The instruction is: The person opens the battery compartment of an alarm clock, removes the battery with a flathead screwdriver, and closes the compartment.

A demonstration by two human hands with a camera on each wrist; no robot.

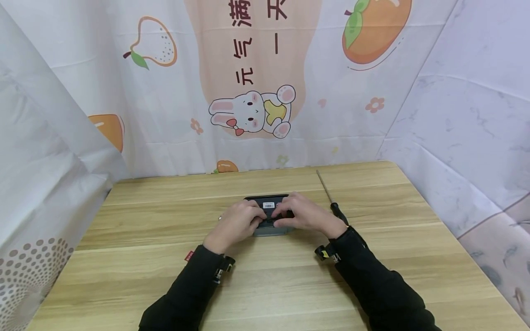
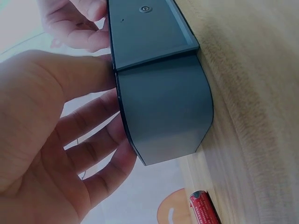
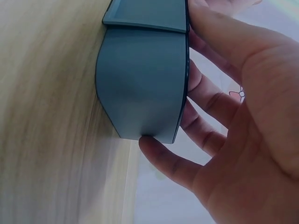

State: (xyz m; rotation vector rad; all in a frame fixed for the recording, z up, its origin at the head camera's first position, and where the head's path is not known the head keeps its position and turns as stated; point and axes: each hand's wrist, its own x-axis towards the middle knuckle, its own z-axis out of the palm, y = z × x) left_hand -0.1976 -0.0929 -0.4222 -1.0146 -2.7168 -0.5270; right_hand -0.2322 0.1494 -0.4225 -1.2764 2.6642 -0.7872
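A dark grey box-like device point(image 1: 271, 231) with a black-rimmed upper face lies on the table in the head view, a white barcode label point(image 1: 268, 205) on that face. From the left, my left hand point(image 1: 237, 221) holds it, thumb and bent fingers curled over the black edge. On the other side my right hand point(image 1: 306, 214) holds it too, its little finger point(image 3: 168, 161) touching the box's end in the right wrist view. What the inner fingertips touch is hidden. A red battery point(image 2: 204, 207) lies beyond the box in the left wrist view.
A screwdriver point(image 1: 325, 186) with a black handle point(image 1: 337, 211) lies on the wooden table point(image 1: 265, 285), close behind my right wrist. Printed curtains point(image 1: 165, 105) hang along the table's back and sides.
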